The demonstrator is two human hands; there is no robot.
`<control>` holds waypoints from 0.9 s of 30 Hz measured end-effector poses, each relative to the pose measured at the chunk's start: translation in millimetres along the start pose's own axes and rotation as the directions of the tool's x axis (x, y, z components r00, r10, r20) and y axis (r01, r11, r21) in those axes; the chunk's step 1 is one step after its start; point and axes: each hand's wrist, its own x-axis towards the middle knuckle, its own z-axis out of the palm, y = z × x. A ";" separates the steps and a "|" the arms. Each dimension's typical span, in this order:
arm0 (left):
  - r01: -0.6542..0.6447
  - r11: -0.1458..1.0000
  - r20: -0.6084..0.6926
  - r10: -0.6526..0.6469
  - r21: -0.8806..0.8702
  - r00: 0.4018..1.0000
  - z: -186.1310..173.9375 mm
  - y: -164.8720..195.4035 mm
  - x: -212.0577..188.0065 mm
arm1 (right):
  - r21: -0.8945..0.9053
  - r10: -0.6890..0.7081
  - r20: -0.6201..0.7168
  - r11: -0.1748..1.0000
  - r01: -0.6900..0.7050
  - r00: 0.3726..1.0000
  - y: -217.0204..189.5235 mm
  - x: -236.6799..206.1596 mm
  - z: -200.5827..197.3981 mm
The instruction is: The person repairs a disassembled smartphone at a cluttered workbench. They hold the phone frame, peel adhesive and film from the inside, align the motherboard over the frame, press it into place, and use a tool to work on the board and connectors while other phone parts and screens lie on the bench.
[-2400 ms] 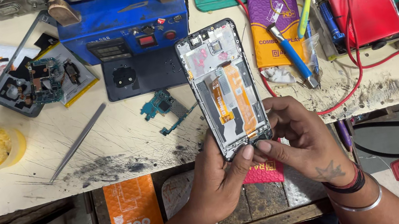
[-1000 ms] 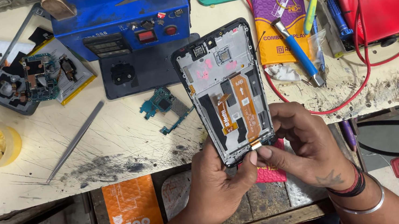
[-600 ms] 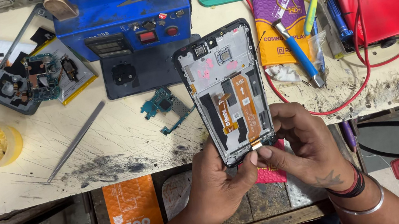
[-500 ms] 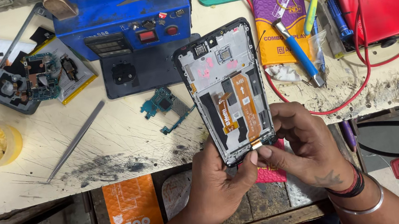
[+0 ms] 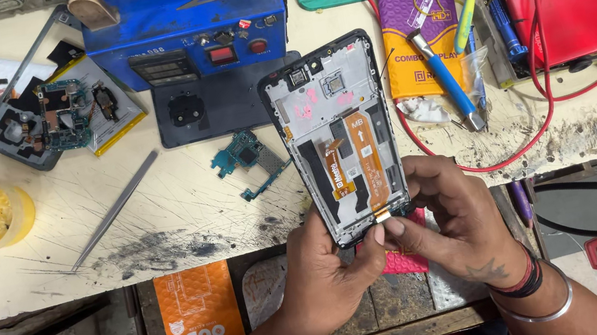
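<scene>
Partly hidden, the lower end of the opened phone frame (image 5: 342,135) sits behind both thumbs, so its bottom edge and whatever lies under the fingers cannot be made out. A pink thing (image 5: 406,259) shows only as a sliver below the hands, too covered to tell what it is. The left hand (image 5: 326,269) is curled around the lower left corner of the frame, pinching it, thumb tip on the orange flex strip; the right hand (image 5: 456,225) is closed on the lower right corner, thumb pressed beside the other. The frame is held above the front edge of the bench (image 5: 160,216), inner side facing up, long axis running from near the person toward the blue machine (image 5: 182,16), top end tilted slightly left. Just left of it lies a small green circuit board (image 5: 243,157); farther left, metal tweezers (image 5: 117,207). To the right, a blue-handled tool (image 5: 447,80) and a red cable (image 5: 477,160) lie close by. Bare bench surface stretches left of the tweezers
</scene>
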 end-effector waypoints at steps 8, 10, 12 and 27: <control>-0.028 0.999 -0.016 0.028 0.021 0.999 2.6 -3.7 0.1 | -0.097 -0.018 -0.018 0.995 0.016 1.000 2.1 -0.6 1.2; 0.015 1.000 -0.013 -0.015 0.012 1.000 2.5 -5.1 -0.1 | -0.113 -0.020 -0.017 0.993 0.018 1.000 2.4 -0.5 1.2; -0.020 0.999 -0.024 0.022 0.044 0.999 2.4 -5.7 -0.7 | -0.148 -0.033 -0.019 0.989 0.029 0.999 1.6 -0.2 1.2; -0.063 0.990 -0.022 0.066 0.127 0.998 -0.2 -1.5 0.3 | -0.294 -0.082 -0.019 0.953 0.073 0.996 -4.9 4.4 3.3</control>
